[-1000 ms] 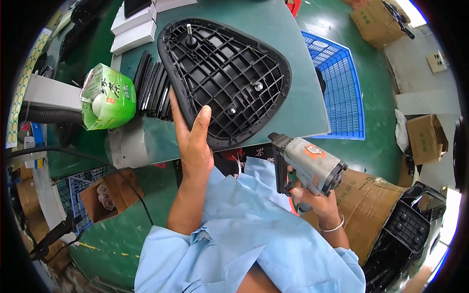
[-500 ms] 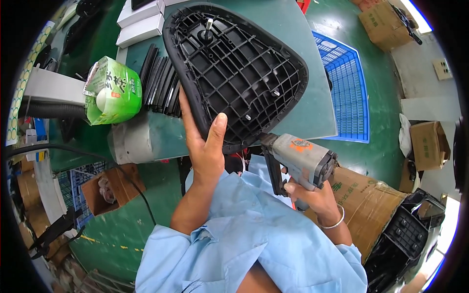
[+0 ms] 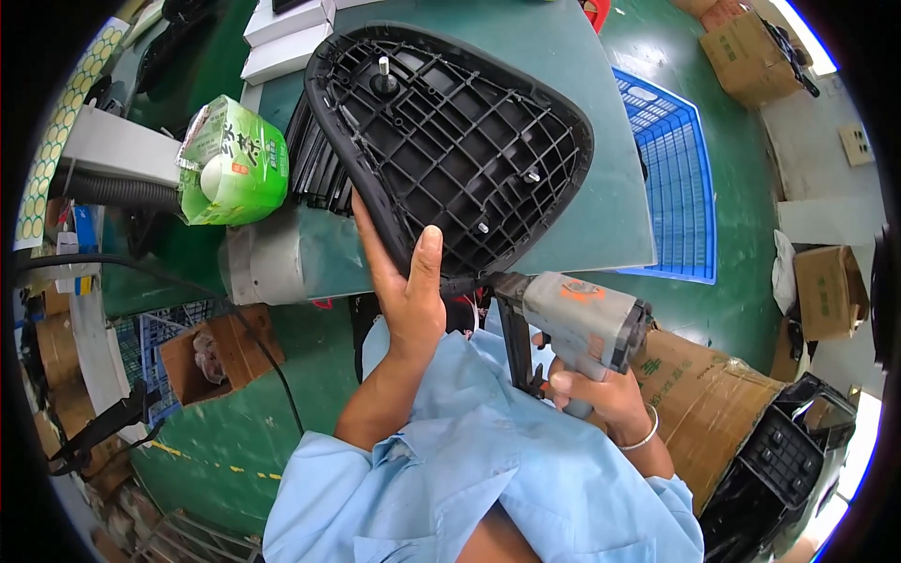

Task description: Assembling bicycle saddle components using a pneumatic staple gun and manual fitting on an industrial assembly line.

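Note:
A black seat cushion (image 3: pixel 460 155) is tilted up over the table, its ribbed plastic underside facing me with three metal studs standing out. My left hand (image 3: pixel 413 305) grips its lower left edge, the thumb on the near side and the fingers behind, partly hidden. In my right hand (image 3: pixel 601 389) is a grey pneumatic staple gun (image 3: pixel 582 314), my fingers wrapped round its handle. The gun's nose meets the seat's lower rim, close to my left thumb; whether it presses there I cannot tell.
A green packet (image 3: pixel 235 169) hangs at the left beside a stack of black strips (image 3: pixel 314 155) on the green table (image 3: pixel 605 225). White boxes (image 3: pixel 286 47) lie at the back. Right of the table stands a blue crate (image 3: pixel 694 188); a large carton (image 3: pixel 704 403) is nearer me.
The seat's far end has tipped down and left slightly. The staple gun has turned and shifted a little left along the seat's lower rim. My left hand still holds the seat.

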Demonstrator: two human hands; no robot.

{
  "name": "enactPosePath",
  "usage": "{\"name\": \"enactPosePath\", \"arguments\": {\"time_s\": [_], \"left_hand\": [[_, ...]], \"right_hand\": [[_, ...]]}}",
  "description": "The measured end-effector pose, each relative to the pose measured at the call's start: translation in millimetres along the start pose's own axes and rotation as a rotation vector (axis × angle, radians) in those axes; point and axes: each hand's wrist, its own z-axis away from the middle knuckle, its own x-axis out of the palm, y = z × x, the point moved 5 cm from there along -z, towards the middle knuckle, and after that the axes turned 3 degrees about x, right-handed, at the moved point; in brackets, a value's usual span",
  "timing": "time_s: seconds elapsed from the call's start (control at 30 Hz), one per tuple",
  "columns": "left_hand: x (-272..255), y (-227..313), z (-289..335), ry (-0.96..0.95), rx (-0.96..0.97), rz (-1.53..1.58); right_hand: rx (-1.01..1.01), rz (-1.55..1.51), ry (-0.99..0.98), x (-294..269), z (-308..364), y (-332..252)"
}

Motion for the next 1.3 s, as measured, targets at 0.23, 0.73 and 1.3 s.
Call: {"name": "enactPosePath", "arguments": {"time_s": [0.23,0.73,1.3], "left_hand": [[-3.1,-3.8,8.8,0.123,-0.004,-0.039],[7.0,-0.6,-18.4,0.173,-0.31,0.426],[-1.2,-22.7,-18.1,0.159,-0.092,0.18]], "right_hand": [[0.053,0.041,-0.027,9.9,-1.2,7.2],[-0.145,-0.018,0.095,-25.5,6.8,12.2],[-0.076,-0.019,0.05,-16.1,-4.3,7.7]]}}
